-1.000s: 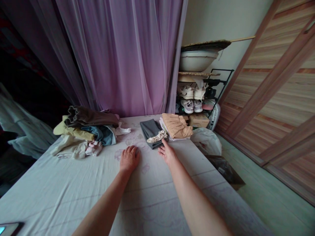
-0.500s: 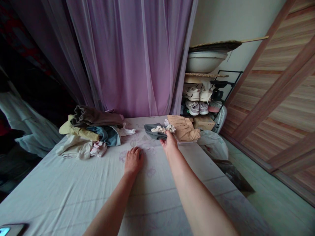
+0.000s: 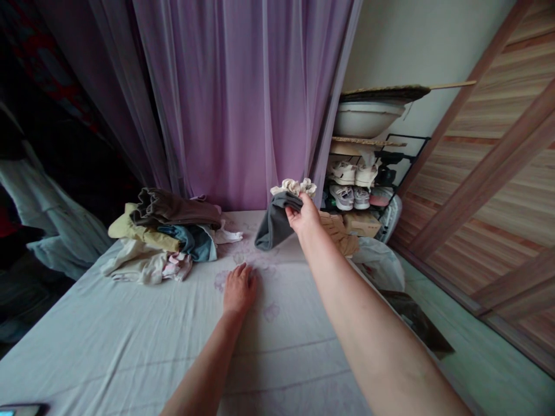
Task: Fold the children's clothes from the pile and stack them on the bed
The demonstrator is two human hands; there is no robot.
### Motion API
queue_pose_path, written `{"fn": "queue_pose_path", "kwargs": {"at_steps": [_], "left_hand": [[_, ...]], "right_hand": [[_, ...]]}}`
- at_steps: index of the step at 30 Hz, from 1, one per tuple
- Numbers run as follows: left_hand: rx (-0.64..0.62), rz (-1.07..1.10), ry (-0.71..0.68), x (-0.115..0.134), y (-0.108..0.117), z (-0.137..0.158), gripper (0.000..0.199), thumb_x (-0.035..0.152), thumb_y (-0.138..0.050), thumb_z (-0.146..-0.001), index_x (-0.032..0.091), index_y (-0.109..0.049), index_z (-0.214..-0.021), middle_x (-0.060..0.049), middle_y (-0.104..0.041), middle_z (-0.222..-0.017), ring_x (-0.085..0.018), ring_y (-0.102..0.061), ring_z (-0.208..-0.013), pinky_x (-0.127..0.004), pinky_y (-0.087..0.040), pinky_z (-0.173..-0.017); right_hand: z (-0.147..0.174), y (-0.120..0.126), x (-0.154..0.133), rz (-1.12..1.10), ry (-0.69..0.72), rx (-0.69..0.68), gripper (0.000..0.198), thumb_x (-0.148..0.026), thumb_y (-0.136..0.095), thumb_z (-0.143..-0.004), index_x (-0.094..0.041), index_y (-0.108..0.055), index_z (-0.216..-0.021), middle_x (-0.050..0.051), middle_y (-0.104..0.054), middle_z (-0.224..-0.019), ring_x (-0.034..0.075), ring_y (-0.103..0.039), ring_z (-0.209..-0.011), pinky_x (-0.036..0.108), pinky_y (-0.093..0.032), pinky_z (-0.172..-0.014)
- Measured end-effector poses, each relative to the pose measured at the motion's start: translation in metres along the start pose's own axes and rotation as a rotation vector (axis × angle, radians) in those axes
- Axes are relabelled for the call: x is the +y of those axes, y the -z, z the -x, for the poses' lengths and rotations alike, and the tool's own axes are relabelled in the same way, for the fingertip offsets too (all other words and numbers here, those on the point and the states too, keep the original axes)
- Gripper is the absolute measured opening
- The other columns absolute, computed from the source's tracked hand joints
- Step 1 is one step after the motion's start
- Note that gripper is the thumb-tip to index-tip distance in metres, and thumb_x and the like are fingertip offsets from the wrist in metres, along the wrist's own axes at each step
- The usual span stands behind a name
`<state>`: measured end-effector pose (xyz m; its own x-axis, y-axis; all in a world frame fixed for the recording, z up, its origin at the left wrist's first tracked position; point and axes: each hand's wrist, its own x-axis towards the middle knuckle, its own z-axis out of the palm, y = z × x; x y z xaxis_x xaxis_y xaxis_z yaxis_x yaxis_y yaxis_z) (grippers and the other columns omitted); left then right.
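In the head view, the right hand (image 3: pixel 304 212) has its fingers pinched on a grey folded garment (image 3: pixel 275 225), which is lifted above the white sheet (image 3: pixel 173 341), a cream ruffled piece (image 3: pixel 293 186) along its top edge, near the tan garment (image 3: pixel 339 231). The left hand (image 3: pixel 240 289) lies palm down on the sheet, fingers loosely extended and holding nothing, to the right of the piled clothes (image 3: pixel 169 231).

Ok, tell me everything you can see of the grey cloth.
The grey cloth is plain and dark, looks like soft fabric, and is folded into layers, with a bent-over fold at the top. The right hand has its upper right side in its grip, so it hangs tilted, lower end to the left, above the sheet. A cream frill sits along its top. Whether its lowest corner touches the sheet is unclear.
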<state>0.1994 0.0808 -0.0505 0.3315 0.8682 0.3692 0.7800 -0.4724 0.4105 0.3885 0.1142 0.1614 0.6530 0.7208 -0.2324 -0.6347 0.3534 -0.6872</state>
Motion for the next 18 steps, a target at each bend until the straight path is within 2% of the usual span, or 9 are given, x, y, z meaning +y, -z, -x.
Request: {"fn": "queue_pose_path", "kwargs": {"at_steps": [2,4,6,10,12,15,18], "left_hand": [[0.002,0.008,0.0,-0.001,-0.001,0.0,0.032,0.02,-0.052,-0.089,0.017,-0.065,-0.118,-0.013,-0.062,-0.132,-0.025,-0.056,-0.122,-0.042,-0.039,-0.108],[-0.001,0.007,0.005,-0.001,-0.002,0.0,0.033,0.019,-0.052,-0.088,0.017,-0.065,-0.118,-0.013,-0.062,-0.132,-0.025,-0.056,-0.122,-0.043,-0.039,-0.108],[-0.005,0.005,0.006,-0.001,-0.002,0.001,0.033,0.019,-0.052,-0.088,0.018,-0.065,-0.118,-0.012,-0.062,-0.132,-0.025,-0.056,-0.122,-0.043,-0.039,-0.108],[-0.024,0.014,0.007,0.0,0.001,0.001,0.035,0.019,-0.051,-0.088,0.017,-0.065,-0.12,-0.013,-0.061,-0.133,-0.026,-0.056,-0.122,-0.044,-0.04,-0.108],[-0.034,0.016,0.008,0.001,0.002,0.001,0.035,0.018,-0.051,-0.088,0.017,-0.065,-0.12,-0.013,-0.061,-0.133,-0.026,-0.056,-0.122,-0.044,-0.04,-0.107],[-0.04,0.01,0.008,0.001,0.003,0.0,0.035,0.018,-0.051,-0.087,0.018,-0.065,-0.119,-0.012,-0.061,-0.133,-0.026,-0.056,-0.122,-0.044,-0.04,-0.107],[-0.046,0.005,0.01,0.001,0.003,0.0,0.036,0.018,-0.051,-0.087,0.019,-0.065,-0.12,-0.011,-0.061,-0.134,-0.025,-0.055,-0.123,-0.044,-0.039,-0.108]], "right_hand": [[-0.021,-0.007,-0.001,0.028,0.05,-0.037,0.008,-0.029,-0.058,-0.081,-0.022,-0.059,-0.086,-0.005,-0.063,-0.069,0.009,-0.064,-0.07,0.017,-0.053,-0.059],[-0.035,0.0,0.006,0.097,0.046,-0.01,0.011,-0.032,-0.057,-0.082,-0.024,-0.06,-0.089,-0.005,-0.065,-0.073,0.01,-0.065,-0.075,0.019,-0.055,-0.064],[-0.04,0.021,0.023,0.17,-0.015,0.068,0.011,-0.031,-0.059,-0.081,-0.025,-0.061,-0.09,-0.004,-0.067,-0.076,0.011,-0.066,-0.077,0.021,-0.055,-0.067],[-0.032,0.086,0.072,0.233,-0.124,0.199,0.008,-0.023,-0.058,-0.08,-0.024,-0.058,-0.088,-0.002,-0.066,-0.076,0.014,-0.066,-0.076,0.028,-0.056,-0.069],[-0.026,0.113,0.09,0.269,-0.162,0.246,0.013,-0.021,-0.06,-0.078,-0.025,-0.057,-0.09,-0.001,-0.067,-0.08,0.015,-0.066,-0.077,0.031,-0.056,-0.07],[-0.026,0.134,0.101,0.288,-0.17,0.255,0.024,-0.026,-0.066,-0.075,-0.026,-0.057,-0.097,-0.001,-0.068,-0.089,0.016,-0.066,-0.078,0.035,-0.056,-0.072],[-0.035,0.138,0.102,0.311,-0.133,0.243,0.035,-0.038,-0.072,-0.073,-0.026,-0.056,-0.102,0.0,-0.068,-0.091,0.017,-0.066,-0.078,0.038,-0.057,-0.071]]}}
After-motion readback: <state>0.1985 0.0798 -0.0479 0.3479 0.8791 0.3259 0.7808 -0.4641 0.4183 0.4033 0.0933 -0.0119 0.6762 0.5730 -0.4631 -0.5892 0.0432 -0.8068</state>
